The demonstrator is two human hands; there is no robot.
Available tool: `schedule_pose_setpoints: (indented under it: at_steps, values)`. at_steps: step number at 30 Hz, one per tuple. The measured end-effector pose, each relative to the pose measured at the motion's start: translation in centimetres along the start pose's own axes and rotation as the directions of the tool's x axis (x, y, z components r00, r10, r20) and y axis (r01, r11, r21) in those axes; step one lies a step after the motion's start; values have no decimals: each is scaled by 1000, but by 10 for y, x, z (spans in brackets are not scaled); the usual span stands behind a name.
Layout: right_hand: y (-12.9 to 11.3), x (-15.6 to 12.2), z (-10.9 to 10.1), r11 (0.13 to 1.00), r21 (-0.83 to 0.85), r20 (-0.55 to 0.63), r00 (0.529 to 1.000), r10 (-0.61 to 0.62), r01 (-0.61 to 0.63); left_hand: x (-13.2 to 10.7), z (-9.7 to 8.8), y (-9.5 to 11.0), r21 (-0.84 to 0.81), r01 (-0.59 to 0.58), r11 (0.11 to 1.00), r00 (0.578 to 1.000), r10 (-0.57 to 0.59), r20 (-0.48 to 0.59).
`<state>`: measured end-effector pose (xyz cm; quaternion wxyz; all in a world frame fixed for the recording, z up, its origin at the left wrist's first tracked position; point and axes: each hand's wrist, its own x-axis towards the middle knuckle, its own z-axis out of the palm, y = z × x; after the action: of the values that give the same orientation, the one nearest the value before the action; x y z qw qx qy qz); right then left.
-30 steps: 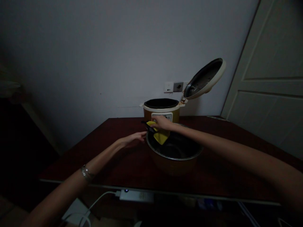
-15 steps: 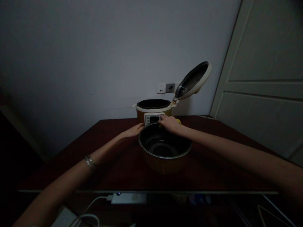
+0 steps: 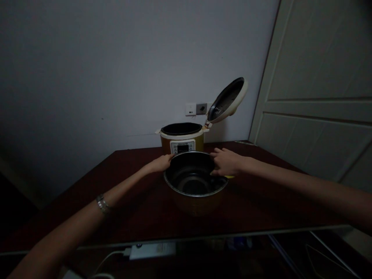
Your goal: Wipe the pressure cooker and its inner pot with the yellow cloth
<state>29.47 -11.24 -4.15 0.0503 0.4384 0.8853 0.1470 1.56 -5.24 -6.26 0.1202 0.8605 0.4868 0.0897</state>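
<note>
A round metal inner pot (image 3: 194, 186) with a dark inside stands on the dark red table (image 3: 139, 209). My left hand (image 3: 161, 163) rests against the pot's left rim, fingers closed on it. My right hand (image 3: 226, 162) grips the right rim, fingers curled over the edge. A sliver of yellow cloth (image 3: 229, 177) shows on the table just under my right hand. Behind the pot stands a yellow rice cooker (image 3: 181, 139) with its lid (image 3: 227, 99) swung up and open.
The table's front edge (image 3: 186, 238) runs across the bottom. A white power strip (image 3: 152, 250) with a cable lies below it. A wall socket (image 3: 196, 109) sits behind the cooker. A pale door (image 3: 316, 97) fills the right side.
My right hand carried the yellow cloth out of the pot, set it down to the right, and moved onto the right rim. My left hand shifted onto the left rim.
</note>
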Motion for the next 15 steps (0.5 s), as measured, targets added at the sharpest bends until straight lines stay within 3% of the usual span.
schedule_pose_setpoints:
  at_steps: [3,6,10,12,15]
  values:
    - [-16,-9,-11,957,278,234,972,19,-86,0,2,0,22,86,996,996,-85,-27]
    - [-42,-10,-22,824,555,355,929,-105,-119,1,4,0,22,138,990,990,-137,-41]
    - [-83,8,-27,675,737,192,944,-268,42,4,6,2,90,202,975,978,-197,-70]
    - [-100,22,-24,631,773,97,970,-223,68,6,7,2,137,224,965,974,-217,-62]
    - [-112,38,-17,579,815,49,993,-111,24,9,7,1,168,243,956,970,-240,-36]
